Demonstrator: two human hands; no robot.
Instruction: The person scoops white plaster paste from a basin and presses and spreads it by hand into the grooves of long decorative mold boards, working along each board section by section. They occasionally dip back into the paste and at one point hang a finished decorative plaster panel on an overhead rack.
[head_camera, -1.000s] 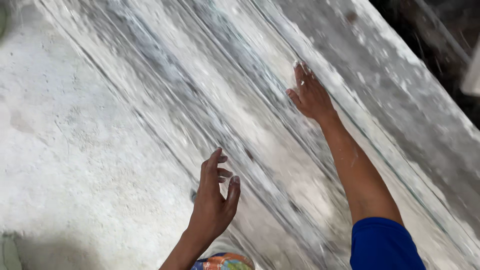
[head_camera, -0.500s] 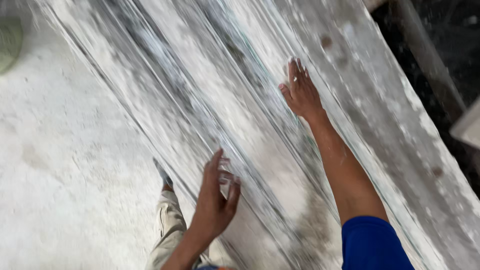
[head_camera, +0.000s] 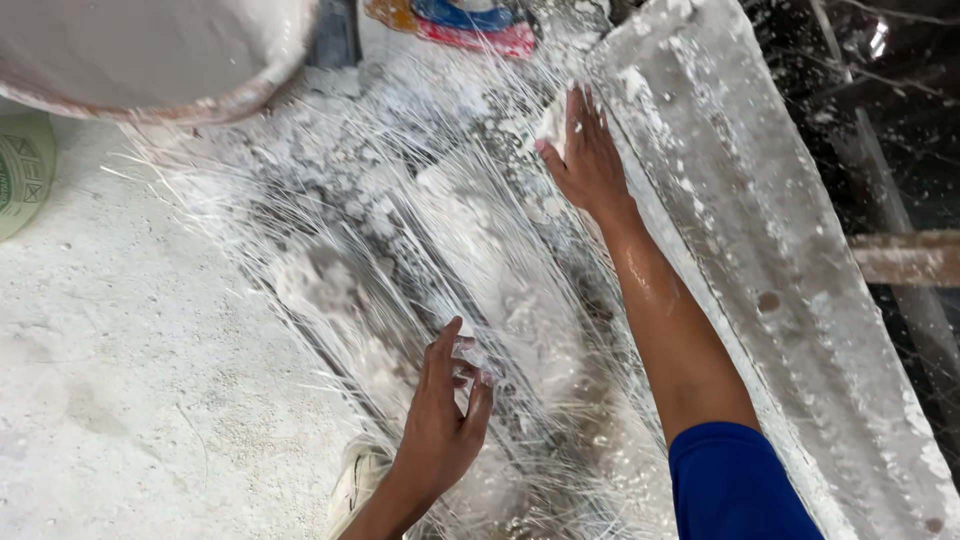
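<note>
- Blue sleeve (head_camera: 735, 485), btm right: belongs to right arm; cut off by frame edge.
- Pale shoe or cloth item (head_camera: 355, 480), btm centre: only a sliver shows, can't tell which.
- Left hand (head_camera: 445, 420): fingers part-curled, tips pinching a small wet white clump w/ strands; thumb up. Loosely closed on the fibre, not a full fist. Judged: pinching so thin strands can be teased apart.
- Glass-fibre strands (head_camera: 400, 250): thin, clear-white, fanned across the mould surface betw. both hands, running on toward the bowl. Lie flat, stuck in wet white paste; ends fray out over the floor at left.
- White paste lumps (head_camera: 310, 280): scattered under and among the strands; edges hard to separate from fibre.
- Concrete floor (head_camera: 120, 380), left: dusty white.
- Right hand (head_camera: 590, 160): open, fingers straight and together, palm pressed flat on strands beside the ridge. Judged: flat so as to press fibre down.
- Long grey ridged mould (head_camera: 780, 260): runs diagonally, plaster-caked; lower end cut off.
- Big bowl (head_camera: 150, 60), top left: rim only, contents not readable.
- Green round lid-like item (head_camera: 22, 170): half out of frame.
- Red-blue object (head_camera: 470, 25), top: cropped, kind unclear.
- Dark area (head_camera: 900, 130), right: timber bits, detail lost.
</note>
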